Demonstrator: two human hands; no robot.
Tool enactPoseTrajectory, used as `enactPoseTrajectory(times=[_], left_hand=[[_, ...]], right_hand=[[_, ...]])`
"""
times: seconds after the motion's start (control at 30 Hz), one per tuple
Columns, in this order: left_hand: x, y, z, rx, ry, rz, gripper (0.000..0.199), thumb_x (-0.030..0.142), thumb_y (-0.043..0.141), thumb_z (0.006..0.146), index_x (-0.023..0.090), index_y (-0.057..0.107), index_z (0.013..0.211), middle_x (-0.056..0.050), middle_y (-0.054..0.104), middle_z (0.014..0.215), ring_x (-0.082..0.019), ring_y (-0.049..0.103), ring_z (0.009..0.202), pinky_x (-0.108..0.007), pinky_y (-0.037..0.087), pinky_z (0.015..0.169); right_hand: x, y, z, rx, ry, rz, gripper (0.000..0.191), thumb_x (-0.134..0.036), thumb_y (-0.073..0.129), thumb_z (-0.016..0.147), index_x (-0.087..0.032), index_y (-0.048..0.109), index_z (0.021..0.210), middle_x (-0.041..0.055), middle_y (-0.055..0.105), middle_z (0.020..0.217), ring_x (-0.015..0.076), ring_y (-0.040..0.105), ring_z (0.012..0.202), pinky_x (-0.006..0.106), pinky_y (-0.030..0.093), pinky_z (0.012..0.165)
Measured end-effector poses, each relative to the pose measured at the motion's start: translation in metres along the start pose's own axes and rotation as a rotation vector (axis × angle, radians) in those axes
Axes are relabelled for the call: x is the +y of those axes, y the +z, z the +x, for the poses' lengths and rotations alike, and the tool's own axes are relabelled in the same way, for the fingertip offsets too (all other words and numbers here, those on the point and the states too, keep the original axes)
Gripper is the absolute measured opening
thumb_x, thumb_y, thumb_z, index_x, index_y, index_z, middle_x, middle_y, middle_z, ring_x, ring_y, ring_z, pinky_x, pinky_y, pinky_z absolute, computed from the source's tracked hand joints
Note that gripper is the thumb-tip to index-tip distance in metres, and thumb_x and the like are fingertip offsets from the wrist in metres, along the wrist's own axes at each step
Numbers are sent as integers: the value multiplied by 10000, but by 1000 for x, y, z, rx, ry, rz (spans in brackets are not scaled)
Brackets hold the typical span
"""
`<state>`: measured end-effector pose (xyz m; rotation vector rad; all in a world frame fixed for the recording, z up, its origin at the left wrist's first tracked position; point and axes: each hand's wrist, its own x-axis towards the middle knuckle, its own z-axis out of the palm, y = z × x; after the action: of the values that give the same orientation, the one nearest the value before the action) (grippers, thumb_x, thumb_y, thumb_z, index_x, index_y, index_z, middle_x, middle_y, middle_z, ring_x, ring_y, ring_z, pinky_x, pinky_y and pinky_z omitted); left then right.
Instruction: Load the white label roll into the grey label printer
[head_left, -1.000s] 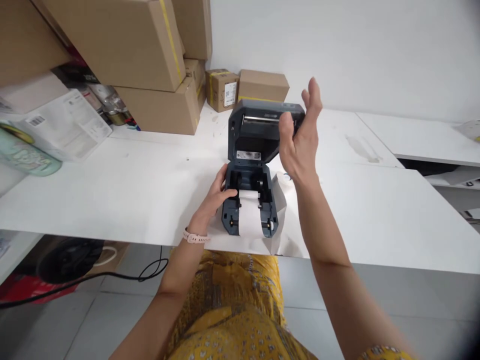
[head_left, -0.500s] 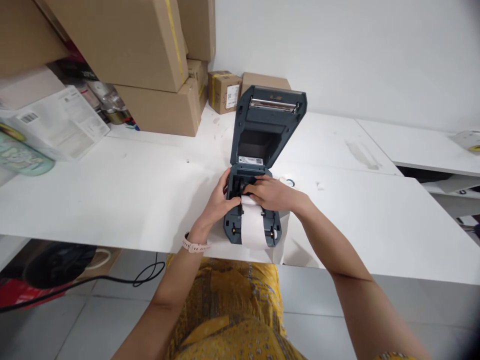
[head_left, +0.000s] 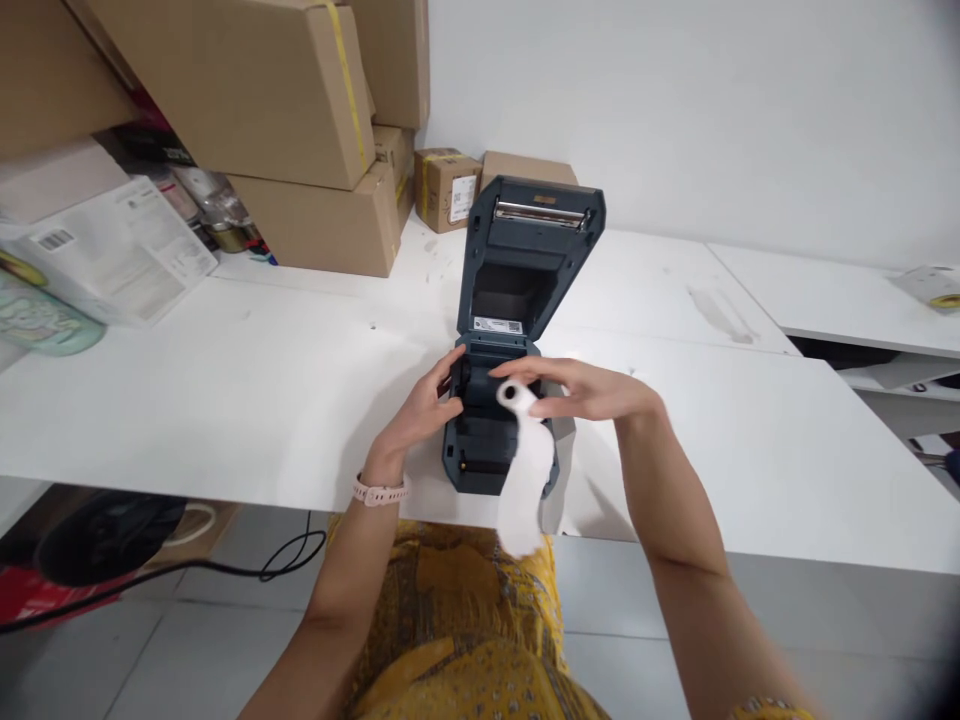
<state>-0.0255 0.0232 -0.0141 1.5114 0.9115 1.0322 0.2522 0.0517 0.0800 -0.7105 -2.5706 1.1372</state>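
Note:
A dark label printer (head_left: pixel 480 440) stands on the white table with its lid (head_left: pixel 517 250) raised. My right hand (head_left: pixel 581 388) is closed on a small white paper roll (head_left: pixel 513 396) above the printer's open bay. From the roll a loose strip of paper hangs down past the table's front edge. My left hand (head_left: pixel 424 405) rests against the printer's left side, thumb and fingers spread over its rim. Nothing shows between those fingers but the printer's edge.
Cardboard boxes (head_left: pixel 300 220) are stacked at the back left, with a small taped box (head_left: pixel 445 190) beside them. A white package (head_left: pixel 112 245) and a green bottle (head_left: pixel 49 310) are at the far left. A black cable (head_left: pixel 202 565) hangs below the table.
The paper roll has come up out of the printer's bay in my right hand, and its strip has swung off the printer's front. My left hand has stayed at the printer's left side.

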Motion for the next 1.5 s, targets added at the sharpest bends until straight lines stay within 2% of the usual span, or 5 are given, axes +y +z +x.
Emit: enactPoseTrajectory(times=[0.17, 0.33, 0.87, 1.2, 1.5], left_hand=[[-2, 1, -1, 35, -5, 22, 788, 281, 712, 857, 244, 441, 1595, -125, 498, 1625, -326, 507, 1476, -503, 396, 1254], [1, 2, 0, 40, -32, 16, 797, 284, 709, 844, 209, 445, 1593, -140, 566, 1562, -308, 593, 1391, -479, 458, 1207], [3, 3, 0, 84, -53, 12, 857, 304, 741, 792, 185, 450, 1590, -153, 582, 1552, -310, 592, 1385, -466, 458, 1195], [-6, 2, -1, 50, -9, -11, 838, 286, 712, 833, 213, 406, 1610, -132, 481, 1639, -331, 502, 1476, -477, 417, 1233], [-7, 0, 2, 11, 70, -51, 962, 256, 721, 802, 217, 285, 1659, -128, 347, 1723, -362, 339, 1586, -511, 309, 1301]], right_hand=[[29, 13, -113, 450, -88, 254, 491, -698, 700, 845, -305, 681, 1139, 63, 746, 903, 270, 713, 894, 507, 594, 874], [62, 32, -166, 593, 323, 334, 473, -663, 786, 778, -308, 664, 1066, 113, 747, 1075, 316, 722, 1027, 501, 600, 869], [70, 5, -118, 554, 476, 125, 848, -478, 826, 816, -334, 426, 1550, 116, 440, 1674, 300, 365, 1587, 561, 303, 1292], [72, 1, -60, 605, 500, 77, 671, -485, 891, 626, -206, 629, 1177, 65, 728, 1112, 270, 691, 1013, 413, 595, 862], [-9, -16, -20, 547, 197, 111, 580, -593, 791, 716, -224, 653, 1143, 89, 734, 1095, 303, 712, 1000, 439, 578, 886]])
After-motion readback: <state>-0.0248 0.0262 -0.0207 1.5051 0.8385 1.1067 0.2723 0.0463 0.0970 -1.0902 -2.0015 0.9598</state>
